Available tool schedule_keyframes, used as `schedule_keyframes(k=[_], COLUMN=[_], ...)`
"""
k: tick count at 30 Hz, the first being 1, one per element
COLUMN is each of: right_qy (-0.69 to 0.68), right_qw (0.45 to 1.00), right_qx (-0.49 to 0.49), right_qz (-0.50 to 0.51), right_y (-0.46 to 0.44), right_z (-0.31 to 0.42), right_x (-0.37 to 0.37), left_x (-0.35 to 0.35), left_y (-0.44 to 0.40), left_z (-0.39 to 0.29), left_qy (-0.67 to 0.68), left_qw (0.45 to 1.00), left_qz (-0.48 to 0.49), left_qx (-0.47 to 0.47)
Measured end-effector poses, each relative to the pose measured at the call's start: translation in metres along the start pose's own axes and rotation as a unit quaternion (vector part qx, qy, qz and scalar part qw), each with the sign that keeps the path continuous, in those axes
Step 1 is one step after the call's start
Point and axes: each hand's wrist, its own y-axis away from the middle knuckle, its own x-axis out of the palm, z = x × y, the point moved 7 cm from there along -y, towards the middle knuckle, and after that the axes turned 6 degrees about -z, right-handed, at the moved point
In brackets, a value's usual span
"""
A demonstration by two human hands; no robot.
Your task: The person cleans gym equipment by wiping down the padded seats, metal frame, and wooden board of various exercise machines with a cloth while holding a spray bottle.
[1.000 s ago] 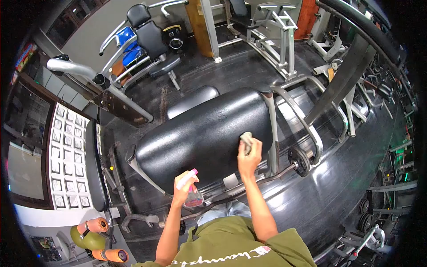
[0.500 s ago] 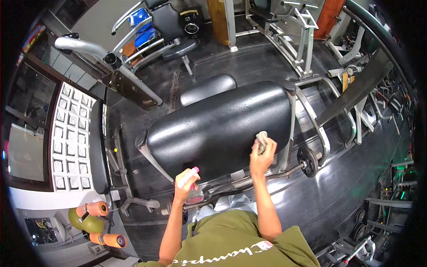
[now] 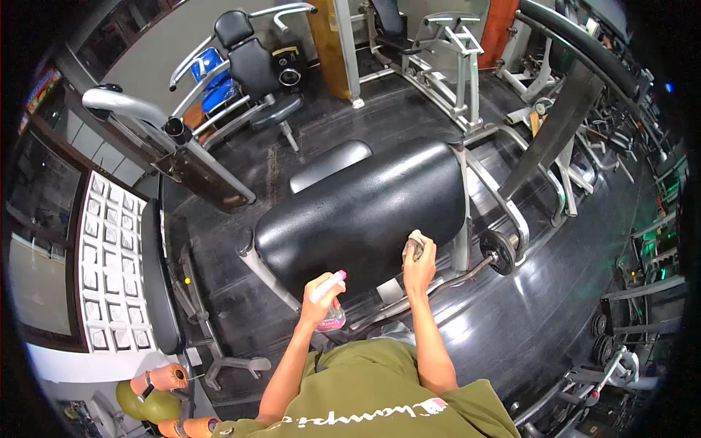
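Note:
My left hand [image 3: 317, 298] is wrapped round a spray bottle [image 3: 331, 320] with a pink nozzle and pink liquid inside. It is held low, by the near edge of a black padded bench [image 3: 365, 212]. A crumpled pale cloth [image 3: 416, 244] is bunched in the fingers of my right hand [image 3: 419, 269]. That hand is over the near right part of the pad; whether the cloth presses on it I cannot tell. The pad's surface is glossy with light reflections.
Just in front of my body runs a curved barbell [image 3: 467, 276] with a weight plate [image 3: 498, 252] at its right end. Behind the bench lies a smaller black pad [image 3: 330, 165]. A machine with a black seat [image 3: 277, 109] stands farther back. Steel frames [image 3: 504, 190] rise at the right.
My head view has shifted, so the room appears moved and turned. My right hand with the cloth has come nearer to my body and slightly left. The left hand still holds the spray bottle.

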Motion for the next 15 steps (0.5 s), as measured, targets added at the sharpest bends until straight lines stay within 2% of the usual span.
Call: schedule_keyframes(k=[2, 5, 8, 9, 12, 13, 15], right_qy=[0.017, 0.003, -0.02, -0.008, 0.048, 0.075, 0.06], right_qw=[1.0, 0.998, 0.974, 0.964, 0.968, 0.975, 0.994], right_qx=[0.008, -0.063, -0.141, -0.18, -0.177, -0.119, -0.047], right_qz=[-0.012, 0.017, 0.177, 0.194, 0.173, 0.173, 0.076], right_y=[0.003, 0.033, 0.078, 0.091, 0.081, 0.072, 0.043], right_z=[0.006, 0.034, 0.062, 0.067, 0.059, 0.047, 0.031], right_x=[0.002, 0.023, 0.043, 0.046, 0.037, 0.036, 0.023], left_x=[-0.006, -0.014, -0.021, -0.024, -0.035, -0.04, -0.047], left_y=[0.002, 0.008, 0.012, 0.013, 0.013, 0.014, 0.017], left_z=[0.002, 0.012, 0.01, 0.01, 0.009, 0.008, 0.007], left_qy=[0.025, 0.047, 0.047, 0.049, 0.03, 0.03, 0.032], left_qw=[1.0, 0.998, 0.997, 0.996, 0.996, 0.996, 0.996], left_qz=[0.01, 0.035, 0.068, 0.071, 0.079, 0.08, 0.079], left_qx=[-0.001, -0.006, 0.006, 0.009, 0.005, 0.004, 0.003])
